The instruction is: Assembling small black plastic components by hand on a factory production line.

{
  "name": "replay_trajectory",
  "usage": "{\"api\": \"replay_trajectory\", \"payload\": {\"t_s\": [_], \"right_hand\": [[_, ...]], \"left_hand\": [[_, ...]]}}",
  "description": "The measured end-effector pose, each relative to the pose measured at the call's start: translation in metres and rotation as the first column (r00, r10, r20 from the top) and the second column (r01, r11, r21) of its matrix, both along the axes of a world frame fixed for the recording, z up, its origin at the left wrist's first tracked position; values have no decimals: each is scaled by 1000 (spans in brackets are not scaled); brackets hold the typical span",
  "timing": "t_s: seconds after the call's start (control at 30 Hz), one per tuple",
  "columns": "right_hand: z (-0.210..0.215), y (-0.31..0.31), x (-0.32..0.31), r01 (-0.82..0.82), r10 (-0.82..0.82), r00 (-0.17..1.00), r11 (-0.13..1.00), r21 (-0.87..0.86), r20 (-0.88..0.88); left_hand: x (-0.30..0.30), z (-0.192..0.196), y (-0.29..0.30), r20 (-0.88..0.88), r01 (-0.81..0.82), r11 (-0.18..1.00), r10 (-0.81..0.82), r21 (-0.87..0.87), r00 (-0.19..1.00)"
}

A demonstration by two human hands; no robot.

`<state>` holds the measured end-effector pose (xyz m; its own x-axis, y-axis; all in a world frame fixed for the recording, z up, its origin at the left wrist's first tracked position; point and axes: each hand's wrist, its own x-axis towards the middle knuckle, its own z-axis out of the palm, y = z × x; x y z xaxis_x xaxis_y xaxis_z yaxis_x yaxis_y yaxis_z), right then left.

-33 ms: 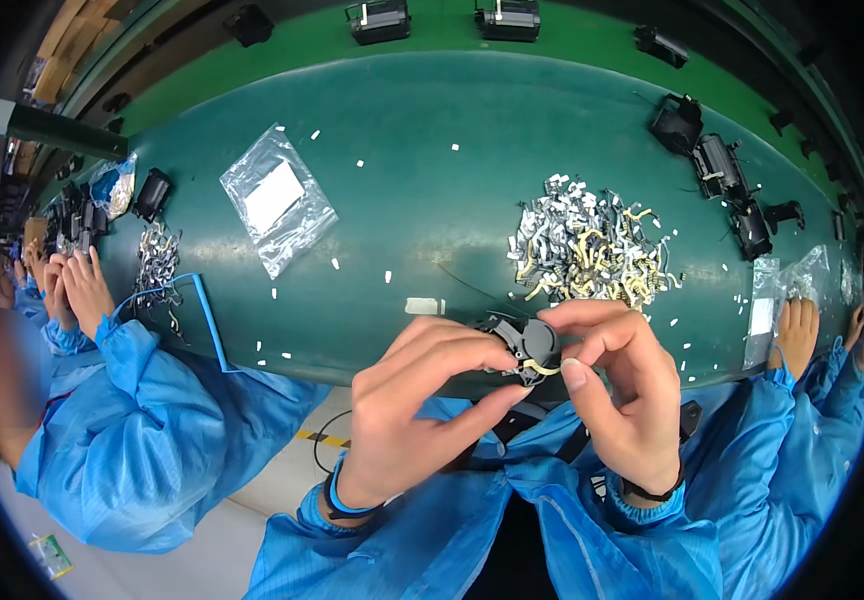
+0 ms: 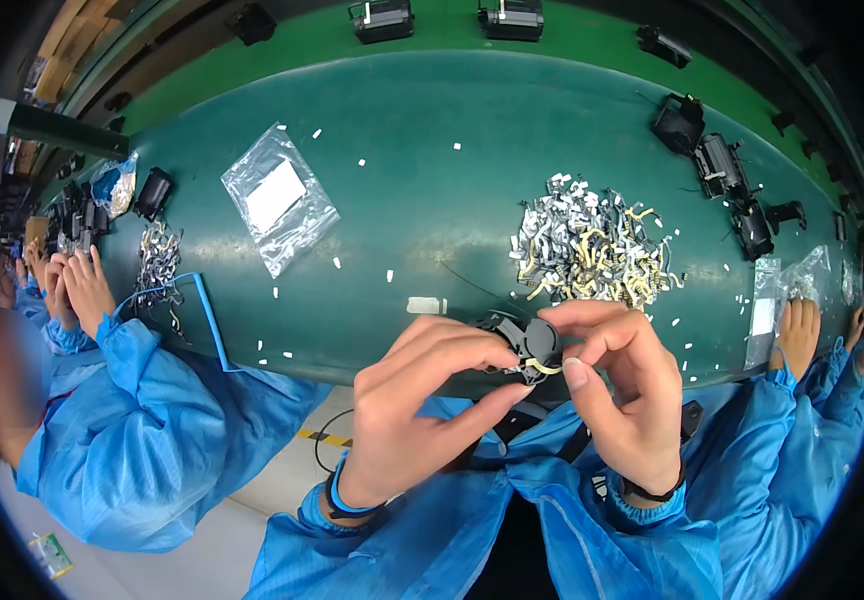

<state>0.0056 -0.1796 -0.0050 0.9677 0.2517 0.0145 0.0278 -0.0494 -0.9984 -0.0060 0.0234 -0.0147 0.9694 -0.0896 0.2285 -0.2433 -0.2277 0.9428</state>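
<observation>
My left hand (image 2: 417, 390) holds a black plastic device part (image 2: 540, 341) with a rounded end, between thumb and fingers, at the near edge of the bench. A short cream-coloured strip (image 2: 543, 367), perhaps a cable, curves across the part's lower side. My right hand (image 2: 627, 385) is closed at the part's right side, its thumb and fingers at the end of that strip, with another finger touching the part's top. The exact pinch is partly hidden by the fingertips. Beyond my hands lies a pile of short black, white and cream cables (image 2: 592, 245).
On the green bench (image 2: 402, 110) lie a clear plastic bag (image 2: 279, 200) and scattered white bits. Black devices (image 2: 720, 165) stand at right and along the far strip. A blue-sleeved co-worker (image 2: 142, 430) sits at left beside another cable pile (image 2: 158, 265); another person's hand (image 2: 800, 335) rests at right.
</observation>
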Motion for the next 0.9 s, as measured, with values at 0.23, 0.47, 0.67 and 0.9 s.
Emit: {"api": "replay_trajectory", "payload": {"t_s": [0.23,0.47,0.67,0.9], "right_hand": [[1,-2,0,-11,15,997,999,51,-73],[1,13,0,91,20,946,942,324,-323],[-18,13,0,-41,80,993,921,388,-87],[-13,8,2,-14,17,996,999,34,-92]], "left_hand": [[1,0,6,-166,78,975,-113,-208,980],[4,-10,1,-158,96,952,-146,-291,977],[-6,-14,-1,-190,37,903,-129,-428,973],[-8,-13,-1,-317,-150,803,-51,-577,947]]}}
